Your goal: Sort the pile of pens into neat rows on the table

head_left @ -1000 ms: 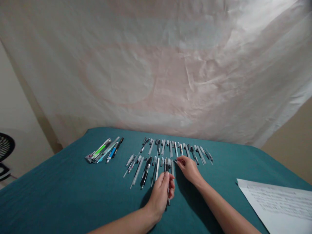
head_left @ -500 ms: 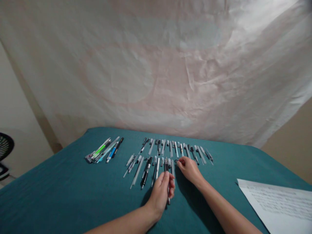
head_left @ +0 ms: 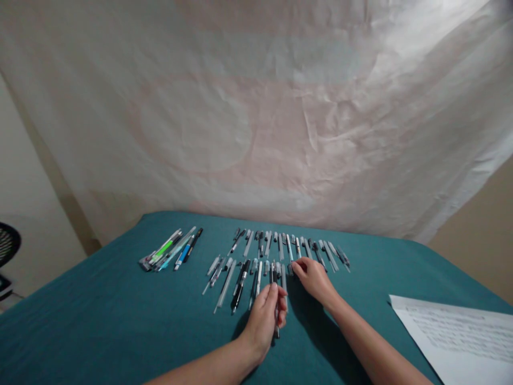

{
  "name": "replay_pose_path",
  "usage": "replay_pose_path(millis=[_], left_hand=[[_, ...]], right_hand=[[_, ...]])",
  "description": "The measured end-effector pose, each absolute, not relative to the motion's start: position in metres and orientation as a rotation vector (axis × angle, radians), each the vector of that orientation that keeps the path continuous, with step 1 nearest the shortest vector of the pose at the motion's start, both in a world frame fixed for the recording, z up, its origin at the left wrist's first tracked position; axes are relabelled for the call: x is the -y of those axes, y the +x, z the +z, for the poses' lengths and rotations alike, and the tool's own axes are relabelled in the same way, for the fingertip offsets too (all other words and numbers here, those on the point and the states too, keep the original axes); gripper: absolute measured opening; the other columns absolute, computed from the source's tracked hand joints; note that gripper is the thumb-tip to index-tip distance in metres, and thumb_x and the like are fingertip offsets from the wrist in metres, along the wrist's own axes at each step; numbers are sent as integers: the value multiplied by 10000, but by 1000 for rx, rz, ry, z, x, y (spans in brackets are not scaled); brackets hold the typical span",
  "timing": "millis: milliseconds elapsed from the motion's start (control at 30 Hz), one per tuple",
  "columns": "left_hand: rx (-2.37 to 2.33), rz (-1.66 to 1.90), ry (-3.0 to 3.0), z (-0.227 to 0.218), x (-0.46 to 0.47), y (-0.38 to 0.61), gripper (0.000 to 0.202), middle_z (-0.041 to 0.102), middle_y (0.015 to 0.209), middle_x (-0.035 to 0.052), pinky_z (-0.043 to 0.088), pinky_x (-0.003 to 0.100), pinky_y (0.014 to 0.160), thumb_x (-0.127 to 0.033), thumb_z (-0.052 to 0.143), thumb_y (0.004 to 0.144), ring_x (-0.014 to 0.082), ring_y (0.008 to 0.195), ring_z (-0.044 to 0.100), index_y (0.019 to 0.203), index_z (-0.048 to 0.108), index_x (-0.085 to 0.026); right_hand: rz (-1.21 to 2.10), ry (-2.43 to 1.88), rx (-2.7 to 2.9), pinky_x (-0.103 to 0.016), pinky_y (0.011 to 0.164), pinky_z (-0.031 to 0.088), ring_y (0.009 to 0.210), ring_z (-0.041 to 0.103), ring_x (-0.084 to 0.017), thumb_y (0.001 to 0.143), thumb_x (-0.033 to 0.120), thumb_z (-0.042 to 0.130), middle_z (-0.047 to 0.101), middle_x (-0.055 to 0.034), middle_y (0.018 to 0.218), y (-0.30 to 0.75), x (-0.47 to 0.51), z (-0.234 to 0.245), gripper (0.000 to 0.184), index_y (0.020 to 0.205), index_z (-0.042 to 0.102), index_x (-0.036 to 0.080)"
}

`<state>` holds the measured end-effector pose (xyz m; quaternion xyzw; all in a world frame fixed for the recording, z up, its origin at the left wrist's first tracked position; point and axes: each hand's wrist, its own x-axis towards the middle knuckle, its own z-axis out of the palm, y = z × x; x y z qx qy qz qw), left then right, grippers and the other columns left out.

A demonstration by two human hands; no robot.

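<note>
My left hand (head_left: 263, 313) is closed around a dark pen (head_left: 277, 332), whose lower end sticks out below the fingers. My right hand (head_left: 315, 278) pinches a small dark pen cap (head_left: 290, 269) at the right end of the front row, low over the cloth. A clear pen (head_left: 284, 275) lies between the two hands. To the left of my left hand are a white pen (head_left: 258, 277), a thick black pen (head_left: 239, 291) and a clear pen barrel (head_left: 226, 286), with caps beside several of them.
Behind the hands runs a second row of pens and caps (head_left: 281, 247). A pile of pens (head_left: 164, 248), one bright green, lies at the far left beside a blue pen (head_left: 184, 251). A written sheet of paper (head_left: 460, 331) is at the right on the green cloth (head_left: 100, 310).
My right fingers have lowered the cap slightly toward the cloth and turned it more upright. My left hand stays in place on the pen.
</note>
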<state>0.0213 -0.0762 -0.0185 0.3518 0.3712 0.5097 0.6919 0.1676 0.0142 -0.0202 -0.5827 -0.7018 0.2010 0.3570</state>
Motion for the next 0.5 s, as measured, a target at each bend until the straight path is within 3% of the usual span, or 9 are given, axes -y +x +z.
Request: replay_pose_path(millis=[200, 333, 500], left_hand=[[-884, 1088, 842, -20, 75, 23, 348, 394, 600, -51, 207, 167, 394, -495, 397, 795, 26, 430, 332, 813, 455, -153], [-876, 1078, 881, -22, 74, 24, 346, 389, 608, -50, 196, 167, 394, -484, 400, 799, 20, 427, 322, 820, 466, -145], [-873, 1084, 900, -24, 73, 23, 354, 391, 611, -46, 192, 169, 399, -481, 395, 803, 19, 429, 326, 813, 478, -137]], right_hand=[[1287, -1189, 1534, -199, 430, 342, 476, 480, -96, 734, 544, 471, 578, -10, 618, 146, 6, 3, 395, 721, 552, 157], [1377, -1129, 1467, -194, 426, 330, 432, 421, -73, 667, 508, 587, 530, 20, 527, 138, 15, 8, 355, 653, 527, 158], [1413, -1120, 1429, -199, 438, 315, 446, 406, -66, 678, 471, 595, 525, 15, 544, 140, 15, 11, 330, 646, 553, 145]])
